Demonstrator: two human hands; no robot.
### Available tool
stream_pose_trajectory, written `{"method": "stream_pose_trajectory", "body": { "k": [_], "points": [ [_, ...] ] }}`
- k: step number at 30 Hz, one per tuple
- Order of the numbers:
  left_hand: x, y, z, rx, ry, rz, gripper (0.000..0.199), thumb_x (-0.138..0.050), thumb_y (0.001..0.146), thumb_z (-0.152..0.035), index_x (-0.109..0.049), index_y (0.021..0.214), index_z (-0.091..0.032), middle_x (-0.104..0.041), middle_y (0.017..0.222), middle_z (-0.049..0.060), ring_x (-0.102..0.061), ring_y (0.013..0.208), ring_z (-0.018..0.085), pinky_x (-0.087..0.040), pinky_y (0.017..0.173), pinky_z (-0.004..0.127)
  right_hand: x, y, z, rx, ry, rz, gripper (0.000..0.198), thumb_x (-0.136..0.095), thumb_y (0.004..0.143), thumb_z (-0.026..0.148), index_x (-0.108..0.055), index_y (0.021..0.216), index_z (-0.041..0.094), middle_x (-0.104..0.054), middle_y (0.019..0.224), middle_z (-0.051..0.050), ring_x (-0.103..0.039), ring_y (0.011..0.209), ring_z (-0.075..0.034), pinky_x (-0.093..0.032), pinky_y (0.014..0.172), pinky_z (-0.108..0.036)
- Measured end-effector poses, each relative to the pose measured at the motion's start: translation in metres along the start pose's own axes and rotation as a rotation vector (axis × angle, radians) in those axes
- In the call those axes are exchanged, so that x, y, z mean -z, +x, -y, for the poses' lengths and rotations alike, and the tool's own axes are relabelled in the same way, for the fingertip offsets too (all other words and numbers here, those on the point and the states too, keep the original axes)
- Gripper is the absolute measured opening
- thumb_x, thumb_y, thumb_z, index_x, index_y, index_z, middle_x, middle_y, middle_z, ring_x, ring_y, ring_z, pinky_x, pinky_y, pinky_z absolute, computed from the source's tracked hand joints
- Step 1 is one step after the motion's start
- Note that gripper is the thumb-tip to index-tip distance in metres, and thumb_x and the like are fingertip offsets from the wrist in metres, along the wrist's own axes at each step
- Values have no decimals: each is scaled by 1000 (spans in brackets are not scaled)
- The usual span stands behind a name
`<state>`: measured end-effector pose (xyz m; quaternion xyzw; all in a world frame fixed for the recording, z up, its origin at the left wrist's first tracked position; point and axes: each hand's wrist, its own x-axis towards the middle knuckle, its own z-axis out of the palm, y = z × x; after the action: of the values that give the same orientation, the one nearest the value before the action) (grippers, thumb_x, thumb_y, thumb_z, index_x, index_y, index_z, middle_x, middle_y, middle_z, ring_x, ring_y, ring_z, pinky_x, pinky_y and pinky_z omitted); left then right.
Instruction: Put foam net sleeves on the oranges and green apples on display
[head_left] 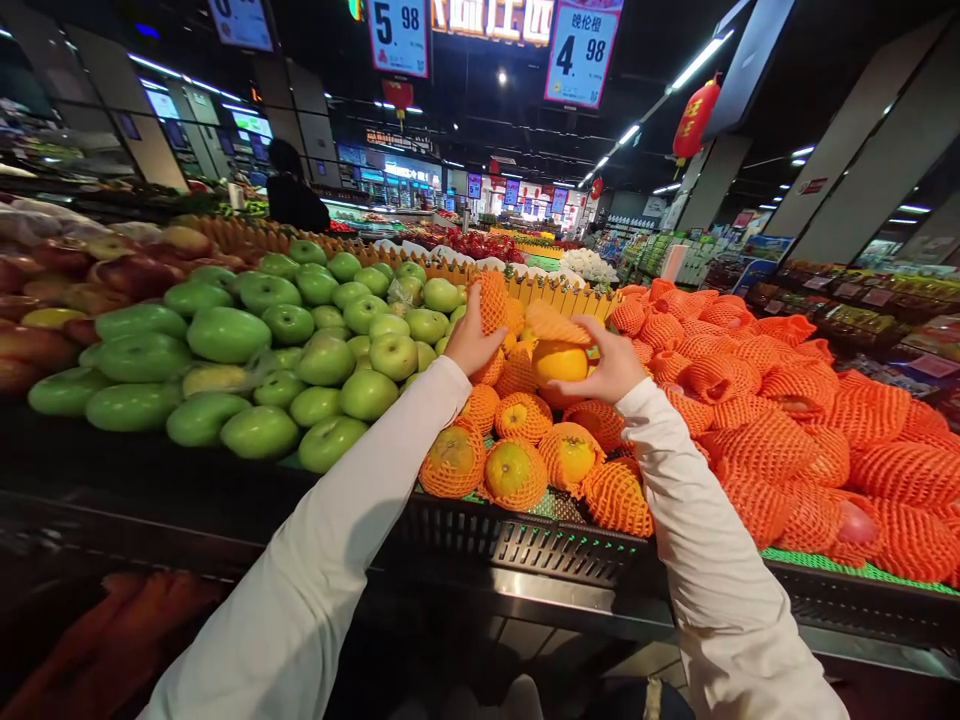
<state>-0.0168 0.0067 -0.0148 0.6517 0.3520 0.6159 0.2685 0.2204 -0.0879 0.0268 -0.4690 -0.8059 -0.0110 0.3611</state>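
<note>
Mid-frame, a bit rt of ctr, our L fingers (475, 303) hold a foam net (493, 300) (fruit inside unclear) & our R fingers (600, 338) cup a part-bare orange (559, 364), so we'd best squeeze lightly.

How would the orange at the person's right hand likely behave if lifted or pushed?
The orange looks round, so it would probably roll if pushed. Its bare skin looks smooth, so it may slip a little in the grip of the right hand. The foam net at its top looks thin, so it would likely flex.
</note>
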Motion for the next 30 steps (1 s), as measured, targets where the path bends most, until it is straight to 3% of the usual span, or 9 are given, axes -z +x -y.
{"method": "stream_pose_trajectory", "body": {
  "k": [4, 9, 13, 15, 18, 20, 23, 26, 30],
  "points": [
    [2, 0, -6, -4, 75, -32, 98, -80, 72, -20, -30, 157, -22, -38, 164, 17, -36, 154, 34, -21, 130, 49, -24, 1, -19, -105, 36, 130, 79, -86, 59, 54, -59, 127, 23, -72, 112, -10, -68, 102, -33, -52, 94, -49],
    [3, -1, -10, 9, 49, -63, 92, -80, 74, -21, -35, 154, -21, -42, 162, 16, -26, 158, 34, -21, 131, 47, -24, 8, -34, -173, 28, -92, 30, -58, 83, 50, -60, 93, 22, -70, 99, -10, -65, 94, -28, -51, 90, -43],
    [3, -1, -11, 10, 82, -65, 86, -76, 80, -23, -34, 155, -19, -41, 162, 16, -21, 160, 33, -16, 132, 46, -15, 8, -37, -342, -220, -263, 17, -55, 81, 40, -55, 80, 23, -65, 90, -11, -62, 90, -29, -50, 87, -43],
    [3, -1, -10, -7, 108, -57, 86, -74, 83, -26, -30, 157, -20, -37, 165, 16, -20, 160, 32, -13, 133, 47, -12, 5, -38, -429, -302, -278, 19, -61, 77, 36, -57, 89, 22, -66, 94, -12, -63, 91, -31, -50, 88, -45],
    [4, 0, -8, -55, 135, -43, 87, -72, 86, -31, -25, 159, -25, -32, 168, 13, -18, 161, 31, -12, 133, 48, -14, 1, -38, -480, -295, -161, 51, -67, 68, 28, -54, 117, 18, -68, 105, -14, -63, 95, -34, -51, 87, -49],
    [4, 1, -7, -99, 153, -26, 86, -70, 88, -33, -23, 160, -27, -32, 168, 12, -22, 159, 31, -16, 132, 49, -17, 0, -34, -379, -271, -126, 64, -65, 65, 25, -51, 127, 18, -67, 118, -17, -62, 107, -37, -50, 92, -53],
    [4, -1, -10, -153, 193, 2, 83, -68, 89, -33, -24, 159, -26, -36, 166, 13, -34, 155, 31, -24, 130, 50, -19, 0, -24, -163, -220, -172, 55, -60, 70, 27, -55, 125, 18, -66, 126, -16, -59, 119, -36, -48, 99, -52],
    [3, -4, -14, -155, 250, 48, 85, -70, 86, -29, -27, 158, -21, -40, 163, 16, -40, 151, 33, -30, 128, 50, -20, 1, -16, -206, -153, -70, 41, -55, 85, 43, -60, 116, 17, -72, 103, -14, -67, 95, -30, -51, 89, -45],
    [0, -6, -16, -171, 317, 152, 88, -72, 82, -23, -30, 158, -20, -44, 161, 17, -45, 148, 36, -33, 125, 53, -24, 0, -13, -392, -240, 192, 66, -48, 85, 79, -66, 97, 17, -71, 86, -15, -67, 82, -31, -50, 77, -43]
  ]
}}
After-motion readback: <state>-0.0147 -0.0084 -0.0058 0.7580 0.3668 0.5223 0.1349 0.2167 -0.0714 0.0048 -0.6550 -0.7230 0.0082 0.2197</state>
